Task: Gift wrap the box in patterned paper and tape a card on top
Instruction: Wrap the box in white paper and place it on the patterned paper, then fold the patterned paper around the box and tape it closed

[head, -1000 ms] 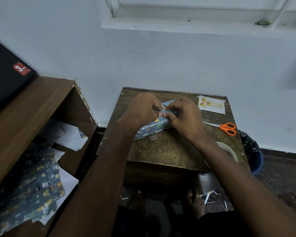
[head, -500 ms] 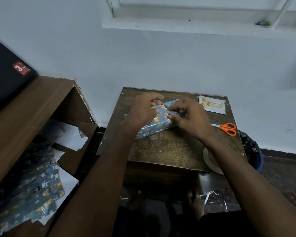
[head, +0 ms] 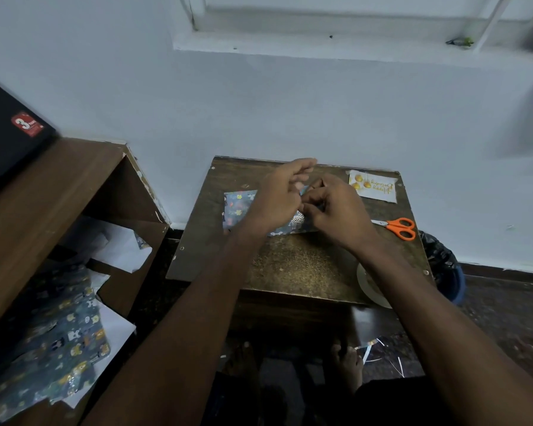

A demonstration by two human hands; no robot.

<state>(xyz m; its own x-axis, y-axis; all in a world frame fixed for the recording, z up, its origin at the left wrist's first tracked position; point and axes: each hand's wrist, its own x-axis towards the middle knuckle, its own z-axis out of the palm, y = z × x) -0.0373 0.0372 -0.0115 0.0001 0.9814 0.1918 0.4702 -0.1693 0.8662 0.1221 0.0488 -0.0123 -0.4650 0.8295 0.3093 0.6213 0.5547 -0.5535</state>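
Head cam: the wrapped box (head: 239, 207) sits mid-table (head: 305, 265). My left hand (head: 277, 195) is over it with fingers loosely extended, and I can't tell if it holds anything. My right hand (head: 336, 210) pinches the paper at the box's right end. The birthday card (head: 373, 186) and orange scissors (head: 397, 227) lie right of the box.

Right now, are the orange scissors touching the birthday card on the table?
Apart. The head view shows the orange scissors lying nearer the person than the birthday card, with a strip of bare table between them.
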